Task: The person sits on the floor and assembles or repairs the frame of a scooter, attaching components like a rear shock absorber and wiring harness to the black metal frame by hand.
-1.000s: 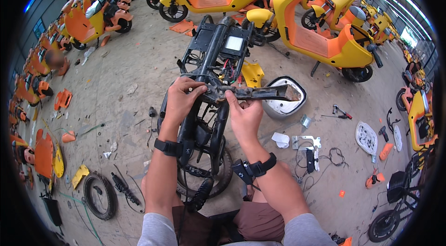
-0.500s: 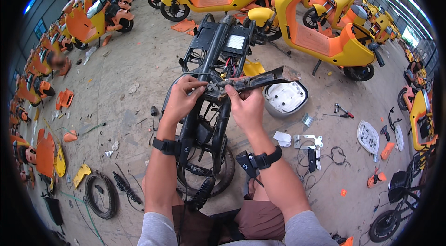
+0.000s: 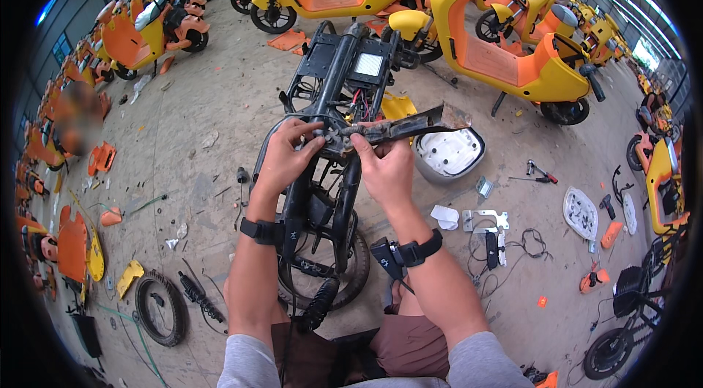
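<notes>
A stripped black scooter frame [image 3: 338, 95] lies before me, with its wheel end towards my knees. My right hand [image 3: 388, 168] grips a dirty black kickstand [image 3: 417, 127], thumb on top beside its pivot, where a coil spring shows. The kickstand's channel-shaped leg points right, past the frame. At the pivot bracket [image 3: 333, 140], my left hand [image 3: 285, 157] is closed, with thumb and forefinger pinched against the metal. Whatever is between those fingertips is too small to make out. Coloured wires [image 3: 360, 100] come out of the frame just beyond my hands.
A white-lined seat shell [image 3: 450, 154] lies right of the frame. Further right are a ratchet [image 3: 538, 172], a metal plate [image 3: 487, 221] and loose cables [image 3: 531, 245]. A tyre [image 3: 160, 307] and shock absorber [image 3: 199, 296] lie at left. Yellow scooters [image 3: 505, 66] stand beyond.
The kickstand has turned slightly in my right hand, and its leg edge shows more upright. Both hands stay at the pivot, with the left fingers shifted a little.
</notes>
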`<state>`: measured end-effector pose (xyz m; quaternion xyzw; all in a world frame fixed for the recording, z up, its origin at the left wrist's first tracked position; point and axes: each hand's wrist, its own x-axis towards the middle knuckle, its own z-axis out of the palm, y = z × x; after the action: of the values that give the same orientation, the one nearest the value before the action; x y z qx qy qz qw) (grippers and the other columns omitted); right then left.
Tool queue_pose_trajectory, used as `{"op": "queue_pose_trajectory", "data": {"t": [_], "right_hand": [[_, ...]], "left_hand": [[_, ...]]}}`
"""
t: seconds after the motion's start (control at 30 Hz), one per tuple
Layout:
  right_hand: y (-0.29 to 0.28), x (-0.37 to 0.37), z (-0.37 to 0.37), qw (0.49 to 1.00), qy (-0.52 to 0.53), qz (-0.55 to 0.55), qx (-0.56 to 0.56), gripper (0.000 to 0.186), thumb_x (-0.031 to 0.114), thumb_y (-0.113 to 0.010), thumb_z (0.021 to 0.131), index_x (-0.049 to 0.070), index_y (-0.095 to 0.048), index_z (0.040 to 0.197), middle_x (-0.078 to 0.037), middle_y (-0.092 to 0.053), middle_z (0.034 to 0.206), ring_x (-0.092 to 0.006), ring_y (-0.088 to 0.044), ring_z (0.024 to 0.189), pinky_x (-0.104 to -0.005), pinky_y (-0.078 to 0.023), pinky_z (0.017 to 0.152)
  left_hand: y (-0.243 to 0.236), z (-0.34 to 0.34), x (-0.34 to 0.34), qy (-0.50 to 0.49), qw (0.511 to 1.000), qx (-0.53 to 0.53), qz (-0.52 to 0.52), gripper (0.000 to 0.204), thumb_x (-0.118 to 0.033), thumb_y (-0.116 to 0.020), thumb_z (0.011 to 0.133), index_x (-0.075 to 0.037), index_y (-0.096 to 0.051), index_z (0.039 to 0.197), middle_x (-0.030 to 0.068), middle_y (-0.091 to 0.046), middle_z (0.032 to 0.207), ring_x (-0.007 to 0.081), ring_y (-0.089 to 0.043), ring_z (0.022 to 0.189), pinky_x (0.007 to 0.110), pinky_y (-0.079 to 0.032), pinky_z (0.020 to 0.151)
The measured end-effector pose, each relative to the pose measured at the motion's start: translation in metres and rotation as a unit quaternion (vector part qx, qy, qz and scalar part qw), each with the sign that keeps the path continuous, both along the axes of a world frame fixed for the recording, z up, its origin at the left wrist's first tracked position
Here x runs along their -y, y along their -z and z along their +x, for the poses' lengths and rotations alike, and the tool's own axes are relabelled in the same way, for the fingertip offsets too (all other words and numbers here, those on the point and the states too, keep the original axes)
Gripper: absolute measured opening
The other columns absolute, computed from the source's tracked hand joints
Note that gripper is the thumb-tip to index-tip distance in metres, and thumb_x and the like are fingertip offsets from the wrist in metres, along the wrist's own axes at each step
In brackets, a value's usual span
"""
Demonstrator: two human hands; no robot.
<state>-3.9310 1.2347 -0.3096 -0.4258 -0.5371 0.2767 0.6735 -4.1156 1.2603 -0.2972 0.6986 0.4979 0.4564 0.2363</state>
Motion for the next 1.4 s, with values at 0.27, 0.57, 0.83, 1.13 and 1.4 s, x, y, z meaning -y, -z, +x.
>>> {"op": "queue_pose_trajectory", "data": {"t": [0.27,0.57,0.83,1.13,1.4], "right_hand": [[-0.002,0.003,-0.002,1.000,0.001,0.002,0.000,0.025,0.016,-0.076,0.083,0.003,-0.065,0.101,-0.005,-0.067,0.075,-0.0107,-0.058,0.058,-0.0265,-0.046,0.055],[-0.004,0.006,-0.003,1.000,0.004,-0.011,0.015,0.024,0.015,-0.075,0.084,0.003,-0.064,0.101,-0.005,-0.067,0.075,-0.0105,-0.059,0.059,-0.0263,-0.046,0.057],[-0.002,0.005,-0.002,1.000,-0.007,-0.001,-0.018,0.025,0.013,-0.074,0.084,0.002,-0.063,0.103,-0.005,-0.068,0.079,-0.0101,-0.059,0.060,-0.0258,-0.047,0.057],[0.001,0.004,-0.002,1.000,-0.002,0.008,-0.007,0.024,0.014,-0.075,0.084,0.003,-0.063,0.103,-0.004,-0.067,0.078,-0.0090,-0.057,0.060,-0.0256,-0.046,0.057],[0.000,0.005,-0.003,1.000,-0.002,0.004,-0.008,0.024,0.015,-0.075,0.084,0.003,-0.063,0.102,-0.004,-0.068,0.079,-0.0095,-0.058,0.062,-0.0257,-0.047,0.058]], "left_hand": [[0.004,-0.007,-0.006,0.032,0.998,-0.031,0.051,0.020,-0.007,-0.075,0.080,-0.003,-0.073,0.099,0.0039,-0.061,0.086,0.0144,-0.057,0.078,0.027,-0.044,0.067],[0.005,-0.007,-0.005,0.001,1.000,-0.006,0.011,0.020,-0.005,-0.073,0.082,-0.004,-0.074,0.102,0.0036,-0.061,0.083,0.0135,-0.056,0.078,0.027,-0.045,0.068],[0.002,-0.002,-0.004,-0.014,1.000,0.009,-0.018,0.018,-0.007,-0.075,0.080,-0.004,-0.075,0.098,0.0051,-0.060,0.081,0.0160,-0.056,0.079,0.028,-0.044,0.070],[0.001,-0.006,-0.002,0.007,0.999,-0.010,0.032,0.017,-0.010,-0.078,0.077,-0.003,-0.074,0.091,0.0056,-0.061,0.080,0.0180,-0.057,0.078,0.031,-0.045,0.070],[0.003,-0.003,-0.002,-0.010,1.000,0.013,0.009,0.015,-0.006,-0.074,0.080,-0.003,-0.075,0.094,0.0054,-0.062,0.080,0.0161,-0.056,0.079,0.029,-0.043,0.069]]}}
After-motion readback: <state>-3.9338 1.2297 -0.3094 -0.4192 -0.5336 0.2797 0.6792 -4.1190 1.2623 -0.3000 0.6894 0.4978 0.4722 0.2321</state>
